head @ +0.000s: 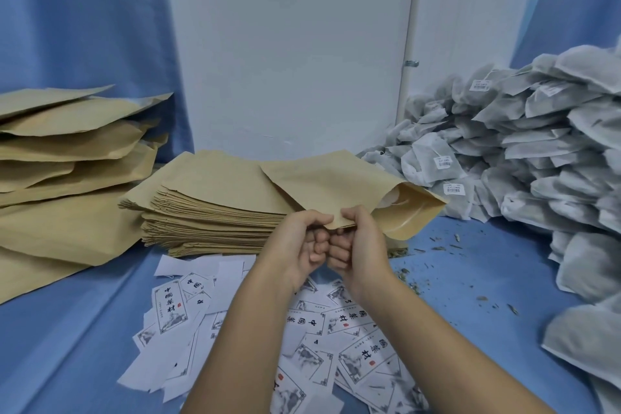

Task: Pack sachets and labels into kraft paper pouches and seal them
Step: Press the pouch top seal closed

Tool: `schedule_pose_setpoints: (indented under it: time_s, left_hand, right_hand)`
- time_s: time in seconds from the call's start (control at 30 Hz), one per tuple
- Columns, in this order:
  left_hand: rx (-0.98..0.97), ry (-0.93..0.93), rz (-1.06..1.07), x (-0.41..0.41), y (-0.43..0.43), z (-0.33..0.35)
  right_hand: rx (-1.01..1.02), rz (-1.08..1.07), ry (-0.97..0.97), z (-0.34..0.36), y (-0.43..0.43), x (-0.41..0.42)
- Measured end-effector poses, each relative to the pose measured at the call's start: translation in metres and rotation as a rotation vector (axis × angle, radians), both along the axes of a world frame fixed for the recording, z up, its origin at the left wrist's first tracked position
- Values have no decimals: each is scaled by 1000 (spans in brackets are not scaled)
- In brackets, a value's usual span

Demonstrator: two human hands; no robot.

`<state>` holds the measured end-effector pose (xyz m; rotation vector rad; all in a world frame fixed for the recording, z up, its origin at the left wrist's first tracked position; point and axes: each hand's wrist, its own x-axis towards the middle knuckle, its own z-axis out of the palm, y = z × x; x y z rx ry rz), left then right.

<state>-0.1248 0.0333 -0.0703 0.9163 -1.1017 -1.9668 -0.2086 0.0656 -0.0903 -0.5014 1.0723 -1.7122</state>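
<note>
Head view, far to the left of the fingers: a loose pile of kraft pouches lies slumped on the blue-covered desk. Nearer the fingers on that same side sits a neat stack of flat kraft pouches. Just below the fingers, toward the person, printed labels are scattered, some face up and some face down. The left hand and right hand meet knuckle to knuckle. Each has its fingers curled and its thumb on top, pinching the near corner of one open kraft pouch held above the desk. From that pinch the pouch's mouth runs off to the right and slightly away, gaping. Something pale shows inside, probably a sachet, though I cannot tell for sure. The unsealed length therefore lies wholly to the right of the fingers, and the right hand is the nearer one to run along it. Sealing looks to be starting at this corner. Farther right, well apart, grey sachets are heaped high, with herb crumbs on the desk between.
</note>
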Motion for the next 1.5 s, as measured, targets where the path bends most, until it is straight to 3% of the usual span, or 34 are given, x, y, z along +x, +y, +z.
schedule_pose_setpoints:
  time_s: [0.07, 0.23, 0.63, 0.9, 1.07, 1.5]
  left_hand:
    - [-15, -11, -2, 1, -2, -1]
    - [-36, -67, -25, 2, 0, -4]
    - [-28, 9, 84, 2, -4, -3]
    - [-38, -48, 51, 2, -2, -4]
    - [-75, -68, 133, -8, 1, -4]
    - [-52, -47, 126, 2, -7, -5]
  right_hand:
    - [-12, -12, -16, -1, -2, -2]
    - [31, -30, 171, 0, -2, -3]
    - [-22, -65, 11, -1, -3, -10]
    - [-3, 16, 103, 1, -3, -13]
    - [-43, -128, 39, -4, -5, -10]
    - [13, -241, 17, -3, -5, -13]
